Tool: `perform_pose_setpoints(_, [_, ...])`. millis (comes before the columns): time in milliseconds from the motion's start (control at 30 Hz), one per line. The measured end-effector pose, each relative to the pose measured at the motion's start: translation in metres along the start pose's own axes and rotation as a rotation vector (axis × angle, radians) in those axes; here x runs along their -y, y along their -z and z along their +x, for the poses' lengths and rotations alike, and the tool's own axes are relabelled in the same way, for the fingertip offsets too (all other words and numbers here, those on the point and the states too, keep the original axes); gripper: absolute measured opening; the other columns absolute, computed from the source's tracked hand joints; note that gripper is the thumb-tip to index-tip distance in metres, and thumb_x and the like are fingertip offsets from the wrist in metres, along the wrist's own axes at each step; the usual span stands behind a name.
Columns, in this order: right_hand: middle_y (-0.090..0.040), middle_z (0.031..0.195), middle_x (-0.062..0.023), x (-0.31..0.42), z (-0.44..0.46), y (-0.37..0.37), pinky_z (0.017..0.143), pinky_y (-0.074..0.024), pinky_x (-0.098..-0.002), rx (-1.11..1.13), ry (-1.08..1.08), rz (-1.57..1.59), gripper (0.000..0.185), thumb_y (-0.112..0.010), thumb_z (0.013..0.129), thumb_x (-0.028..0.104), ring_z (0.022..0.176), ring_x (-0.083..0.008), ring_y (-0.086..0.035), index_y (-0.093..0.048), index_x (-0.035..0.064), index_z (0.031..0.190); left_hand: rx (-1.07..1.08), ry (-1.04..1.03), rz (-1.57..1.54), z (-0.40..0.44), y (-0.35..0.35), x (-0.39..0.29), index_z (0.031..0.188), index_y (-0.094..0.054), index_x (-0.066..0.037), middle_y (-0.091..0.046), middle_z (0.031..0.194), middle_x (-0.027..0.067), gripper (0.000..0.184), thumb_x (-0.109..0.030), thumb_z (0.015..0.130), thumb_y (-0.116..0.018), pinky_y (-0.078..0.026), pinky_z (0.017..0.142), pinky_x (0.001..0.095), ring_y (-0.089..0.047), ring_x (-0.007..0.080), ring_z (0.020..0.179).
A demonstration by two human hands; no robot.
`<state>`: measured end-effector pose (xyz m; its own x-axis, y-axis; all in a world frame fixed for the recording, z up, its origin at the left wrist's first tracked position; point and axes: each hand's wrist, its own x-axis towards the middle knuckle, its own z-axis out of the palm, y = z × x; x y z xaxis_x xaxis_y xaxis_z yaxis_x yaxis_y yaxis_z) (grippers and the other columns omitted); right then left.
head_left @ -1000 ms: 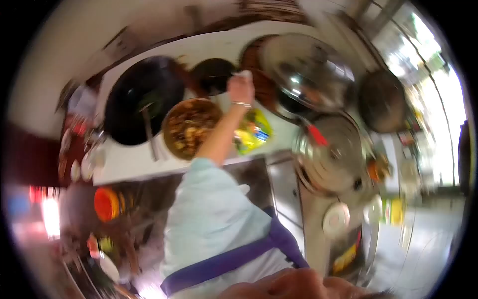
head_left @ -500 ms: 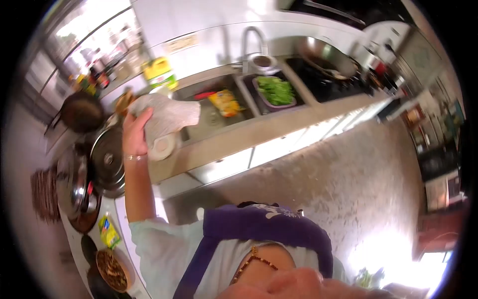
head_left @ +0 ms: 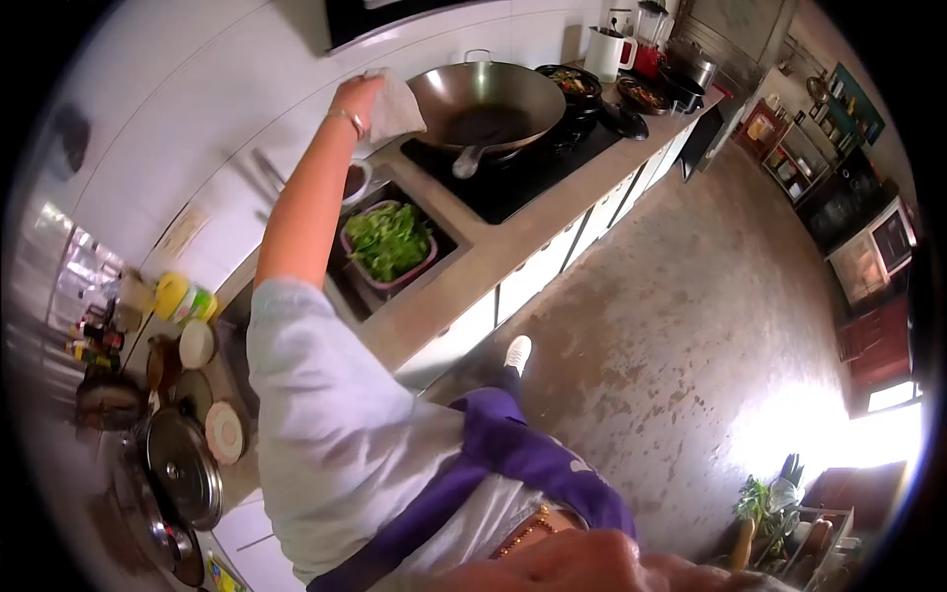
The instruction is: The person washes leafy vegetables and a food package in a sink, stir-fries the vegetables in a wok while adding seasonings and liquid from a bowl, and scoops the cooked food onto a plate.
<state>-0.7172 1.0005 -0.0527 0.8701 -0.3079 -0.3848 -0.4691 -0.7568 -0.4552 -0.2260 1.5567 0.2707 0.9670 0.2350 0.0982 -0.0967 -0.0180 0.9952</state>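
My left hand (head_left: 357,99) is closed on a pale grey cloth (head_left: 397,107), with my arm stretched across the counter. The cloth hangs at the left rim of a large metal wok (head_left: 493,107); whether it touches the rim I cannot tell. The wok sits on the black cooktop (head_left: 459,192), its short handle (head_left: 469,161) pointing towards me and a dark patch at its bottom. Below my wrist, a pink basket of green leaves (head_left: 390,242) stands in the sink basin. My right hand is out of view.
Behind the wok are dishes of food (head_left: 643,96), a white kettle (head_left: 607,54) and a blender (head_left: 649,35). A yellow jug (head_left: 182,299), a round white lid (head_left: 225,432) and a large pot lid (head_left: 185,469) lie to the left. The counter edge (head_left: 464,306) runs diagonally before me.
My left hand has carried the cloth from the left end of the counter, past the sink, to the wok. My body and view have turned right.
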Motion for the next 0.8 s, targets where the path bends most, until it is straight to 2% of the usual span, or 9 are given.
perform_pose_setpoints(67, [-0.061,0.07,-0.0139,-0.002,0.046,0.017,0.061,-0.048,-0.0406,-0.014,-0.036,0.018,0.026,-0.067,0.068,0.022,0.065,-0.0296,-0.06,-0.057,0.0033,0.083,0.062,0.031,0.232,0.071,-0.034,0.005,0.103,-0.062,-0.002,-0.066,0.094,0.012,0.028,-0.02,0.082,-0.06,-0.048,0.073,0.0348,-0.061,0.0247,0.08])
perform_pose_setpoints(167, [-0.061,0.07,-0.0139,0.003,0.112,0.055,0.061,-0.048,-0.0404,-0.031,-0.092,0.041,0.026,-0.067,0.068,0.022,0.064,-0.0294,-0.06,-0.057,0.0032,0.083,0.016,-0.032,0.977,0.157,-0.073,0.017,0.099,-0.063,-0.001,-0.066,0.088,0.014,0.026,-0.02,0.083,-0.055,-0.048,0.073,0.0341,-0.062,0.0256,0.08])
perform_pose_setpoints(200, [-0.061,0.07,-0.0138,0.004,0.134,0.069,0.061,-0.048,-0.0404,-0.035,-0.11,0.05,0.026,-0.067,0.068,0.022,0.064,-0.0294,-0.06,-0.057,0.0032,0.083,0.028,-0.064,1.131,0.188,-0.08,0.033,0.102,-0.063,-0.001,-0.065,0.094,0.0168,0.03,-0.021,0.082,-0.051,-0.048,0.074,0.0354,-0.063,0.0285,0.085])
perform_pose_setpoints(300, [-0.061,0.069,-0.0138,0.0,0.19,0.109,0.061,-0.0481,-0.0402,-0.057,-0.167,0.078,0.026,-0.067,0.068,0.022,0.064,-0.0292,-0.06,-0.057,0.0031,0.083,0.062,0.048,1.24,0.236,-0.124,0.069,0.104,-0.062,-0.002,-0.061,0.109,0.022,0.033,-0.025,0.083,-0.051,-0.045,0.086,0.04,-0.06,0.0325,0.099])
perform_pose_setpoints(500, [-0.061,0.069,-0.0136,-0.01,0.278,0.162,0.06,-0.0481,-0.0399,-0.074,-0.23,0.116,0.026,-0.067,0.068,0.022,0.064,-0.0287,-0.06,-0.057,0.003,0.083,0.471,0.187,1.547,0.258,-0.179,0.214,0.116,-0.059,-0.009,-0.055,0.124,0.0135,0.034,-0.023,0.085,-0.05,-0.044,0.093,0.0391,-0.054,0.029,0.112])
perform_pose_setpoints(567, [-0.061,0.069,-0.0136,-0.014,0.309,0.177,0.06,-0.0481,-0.0398,-0.069,-0.225,0.118,0.026,-0.067,0.068,0.022,0.064,-0.0286,-0.06,-0.057,0.003,0.083,0.414,0.22,1.579,0.257,-0.189,0.24,0.119,-0.057,-0.011,-0.053,0.128,0.0106,0.036,-0.022,0.086,-0.05,-0.044,0.095,0.0388,-0.052,0.0278,0.116])
perform_pose_setpoints(600, [-0.061,0.069,-0.0136,-0.019,0.324,0.186,0.06,-0.0481,-0.0398,-0.062,-0.22,0.118,0.026,-0.067,0.068,0.022,0.064,-0.0285,-0.06,-0.057,0.003,0.083,0.315,0.233,1.603,0.244,-0.202,0.235,0.118,-0.059,-0.009,-0.053,0.128,0.0086,0.036,-0.023,0.085,-0.052,-0.043,0.095,0.0371,-0.053,0.0257,0.116])
perform_pose_setpoints(700, [-0.061,0.069,-0.0135,-0.043,0.372,0.214,0.06,-0.0481,-0.0396,-0.034,-0.198,0.112,0.026,-0.067,0.068,0.022,0.063,-0.0283,-0.06,-0.057,0.0029,0.083,0.386,0.492,1.564,0.238,-0.226,0.215,0.12,-0.057,-0.01,-0.053,0.129,0.008,0.04,-0.016,0.081,-0.059,-0.045,0.094,0.0355,-0.053,0.0257,0.116])
perform_pose_setpoints(800, [-0.061,0.069,-0.0134,-0.071,0.43,0.247,0.06,-0.0482,-0.0395,-0.005,-0.147,0.109,0.026,-0.067,0.068,0.022,0.063,-0.0281,-0.06,-0.057,0.0029,0.083,0.487,0.631,1.633,0.212,-0.248,0.205,0.115,-0.062,-0.013,-0.056,0.125,0.0082,0.039,-0.014,0.076,-0.065,-0.046,0.092,0.0364,-0.055,0.0262,0.113])
